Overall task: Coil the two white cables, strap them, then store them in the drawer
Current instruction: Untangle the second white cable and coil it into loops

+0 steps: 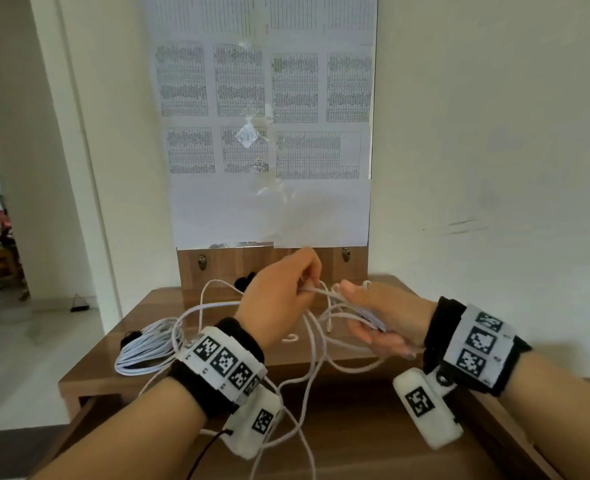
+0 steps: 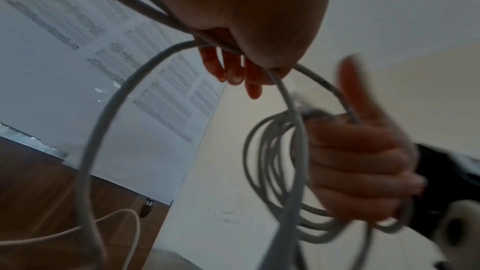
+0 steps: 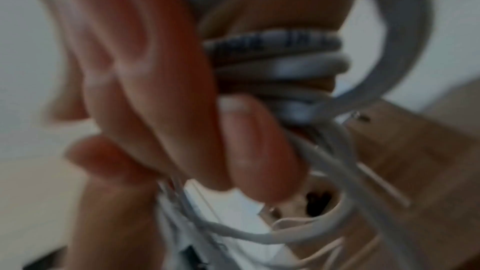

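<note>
Overhead, the head view alone shows the whole scene: a wooden table against the wall, a finished coil of white cable lying on its left part with a black strap at its far end, and another black strap near the back panel. Both hands meet above the table; the left hand pinches a strand of the loose white cable, whose slack trails off the front edge, while the right hand clasps several gathered loops, thumb raised.

From below, the left wrist view adds what the head view hides: the left fingers curl round the strand, which arcs in one wide loop, and the right hand holds a bundle of round loops hanging from its closed fingers.

Closer still, the blurred right wrist view shows grey-white turns stacked against the right palm, printed lettering on one, fingers wrapped over them
</note>
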The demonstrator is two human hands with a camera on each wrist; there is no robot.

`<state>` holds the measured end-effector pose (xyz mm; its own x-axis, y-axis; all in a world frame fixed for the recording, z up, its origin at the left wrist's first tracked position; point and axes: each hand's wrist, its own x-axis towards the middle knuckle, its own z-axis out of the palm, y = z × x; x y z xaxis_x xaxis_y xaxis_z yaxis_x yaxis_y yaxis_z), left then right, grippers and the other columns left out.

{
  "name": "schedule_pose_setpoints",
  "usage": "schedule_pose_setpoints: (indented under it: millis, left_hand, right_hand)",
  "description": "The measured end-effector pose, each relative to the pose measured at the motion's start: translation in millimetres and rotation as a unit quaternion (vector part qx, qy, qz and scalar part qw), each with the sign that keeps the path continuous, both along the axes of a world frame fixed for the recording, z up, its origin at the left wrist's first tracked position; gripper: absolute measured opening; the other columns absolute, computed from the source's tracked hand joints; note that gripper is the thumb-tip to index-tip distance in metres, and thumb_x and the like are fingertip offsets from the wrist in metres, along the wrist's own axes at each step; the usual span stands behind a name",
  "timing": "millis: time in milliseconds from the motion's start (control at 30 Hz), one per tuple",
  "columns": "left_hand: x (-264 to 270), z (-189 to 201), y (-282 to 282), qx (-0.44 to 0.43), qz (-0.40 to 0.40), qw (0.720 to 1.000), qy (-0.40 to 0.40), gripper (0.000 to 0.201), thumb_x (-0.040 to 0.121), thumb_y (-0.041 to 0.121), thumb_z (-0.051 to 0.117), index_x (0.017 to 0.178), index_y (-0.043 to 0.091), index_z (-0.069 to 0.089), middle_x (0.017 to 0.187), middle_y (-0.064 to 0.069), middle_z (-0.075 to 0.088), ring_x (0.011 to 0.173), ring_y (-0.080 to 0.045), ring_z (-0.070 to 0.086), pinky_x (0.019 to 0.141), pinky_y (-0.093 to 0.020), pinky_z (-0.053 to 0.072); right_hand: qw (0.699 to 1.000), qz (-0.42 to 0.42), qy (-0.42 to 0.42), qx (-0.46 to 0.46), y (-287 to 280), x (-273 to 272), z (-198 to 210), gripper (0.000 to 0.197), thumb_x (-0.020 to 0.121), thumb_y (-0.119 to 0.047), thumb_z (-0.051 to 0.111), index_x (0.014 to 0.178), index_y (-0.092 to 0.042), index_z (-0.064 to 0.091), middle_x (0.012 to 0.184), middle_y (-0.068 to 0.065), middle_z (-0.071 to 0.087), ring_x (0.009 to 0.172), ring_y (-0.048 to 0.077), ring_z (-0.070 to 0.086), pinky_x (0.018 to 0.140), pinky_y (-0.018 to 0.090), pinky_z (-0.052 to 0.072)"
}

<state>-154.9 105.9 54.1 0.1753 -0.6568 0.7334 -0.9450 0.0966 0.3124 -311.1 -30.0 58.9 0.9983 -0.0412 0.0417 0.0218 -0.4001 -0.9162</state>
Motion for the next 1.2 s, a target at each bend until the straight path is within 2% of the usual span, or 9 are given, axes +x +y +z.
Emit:
schedule_pose_setpoints:
  millis: [200, 300, 467, 633, 733, 833, 900, 1067, 1200]
  left_hand:
    - [12, -6, 0, 0.02, -0.04, 0.996, 0.083, 0.025, 0.078, 0.034, 0.08, 0.09, 0.026, 0.06, 0.096, 0.012, 0.063, 0.093, -0.003, 0.057, 0.084, -0.022, 0.047]
    - [24, -15, 9, 0.087, -0.073, 0.991, 0.068, 0.018, 0.077, 0.025, 0.08, 0.083, 0.029, 0.064, 0.104, 0.015, 0.063, 0.108, -0.001, 0.055, 0.098, -0.03, 0.046]
    - [48, -45, 20, 0.2, -0.037, 0.978, 0.035, 0.017, 0.079, 0.011, 0.076, 0.087, 0.025, 0.07, 0.114, 0.018, 0.061, 0.117, 0.002, 0.047, 0.109, -0.038, 0.035]
    - [23, -45, 9, 0.138, 0.035, 0.984, 0.109, 0.033, 0.085, 0.001, 0.06, 0.098, 0.031, 0.066, 0.136, 0.012, 0.046, 0.136, -0.007, 0.034, 0.114, -0.028, 0.024]
    - [-20, -27, 2, 0.019, -0.039, 0.976, 0.211, 0.041, 0.084, 0.0, 0.056, 0.115, 0.028, 0.057, 0.132, 0.014, 0.053, 0.128, -0.002, 0.045, 0.109, -0.027, 0.036]
    - [-54, -17, -6, -0.066, -0.228, 0.898, 0.371, 0.04, 0.087, -0.003, 0.059, 0.121, 0.017, 0.052, 0.115, 0.0, 0.065, 0.107, -0.01, 0.063, 0.094, -0.029, 0.052]
    - [-57, -21, -12, -0.068, -0.254, 0.878, 0.4, 0.029, 0.092, 0.006, 0.06, 0.119, 0.012, 0.051, 0.088, -0.004, 0.064, 0.079, -0.018, 0.063, 0.076, -0.031, 0.053]
    - [-29, -55, -6, 0.016, -0.089, 0.969, 0.229, 0.011, 0.102, 0.025, 0.045, 0.095, 0.024, 0.054, 0.069, 0.007, 0.054, 0.058, -0.004, 0.048, 0.058, -0.022, 0.042]
    - [-6, -94, 2, 0.149, -0.038, 0.958, 0.243, 0.025, 0.102, 0.024, 0.042, 0.081, 0.028, 0.056, 0.073, 0.006, 0.053, 0.064, -0.008, 0.05, 0.065, -0.032, 0.046]
  right_hand:
    - [0.939, 0.24, -0.02, 0.244, -11, -20, 22, 0.048, 0.1, -0.021, 0.048, 0.057, -0.007, 0.03, 0.039, -0.003, 0.038, 0.03, 0.014, 0.033, 0.036, 0.027, 0.014]
    - [0.907, 0.249, -0.08, 0.331, -24, -36, 43, 0.041, 0.102, -0.023, 0.04, 0.063, -0.014, 0.034, 0.037, -0.004, 0.03, 0.03, 0.013, 0.029, 0.043, 0.031, 0.008]
    - [0.88, 0.214, -0.161, 0.392, -40, -48, 61, 0.047, 0.105, -0.03, 0.027, 0.062, -0.015, 0.038, 0.035, -0.001, 0.024, 0.031, 0.016, 0.029, 0.049, 0.029, 0.026]
    - [0.887, 0.194, -0.14, 0.394, -33, -32, 53, 0.043, 0.106, -0.023, 0.027, 0.064, -0.015, 0.035, 0.037, 0.001, 0.022, 0.035, 0.02, 0.032, 0.051, 0.031, 0.03]
    - [0.888, 0.194, -0.138, 0.394, -22, -20, 53, 0.043, 0.105, -0.022, 0.03, 0.063, -0.013, 0.039, 0.037, 0.002, 0.027, 0.034, 0.02, 0.031, 0.051, 0.032, 0.032]
    - [0.888, 0.185, -0.14, 0.397, -13, -9, 53, 0.045, 0.104, -0.023, 0.032, 0.065, -0.008, 0.048, 0.038, 0.003, 0.029, 0.033, 0.02, 0.03, 0.049, 0.031, 0.032]
    - [0.882, 0.179, -0.141, 0.413, -11, -5, 52, 0.046, 0.105, -0.027, 0.032, 0.065, -0.008, 0.048, 0.038, 0.003, 0.03, 0.033, 0.02, 0.029, 0.05, 0.031, 0.031]
    - [0.826, 0.204, -0.167, 0.498, -27, -15, 54, 0.057, 0.105, -0.04, 0.023, 0.069, -0.007, 0.051, 0.043, 0.003, 0.034, 0.04, 0.019, 0.032, 0.056, 0.029, 0.03]
    - [0.798, 0.135, -0.249, 0.533, -36, -28, 67, 0.053, 0.101, -0.046, 0.036, 0.067, -0.01, 0.055, 0.04, 0.004, 0.044, 0.038, 0.018, 0.039, 0.054, 0.028, 0.04]
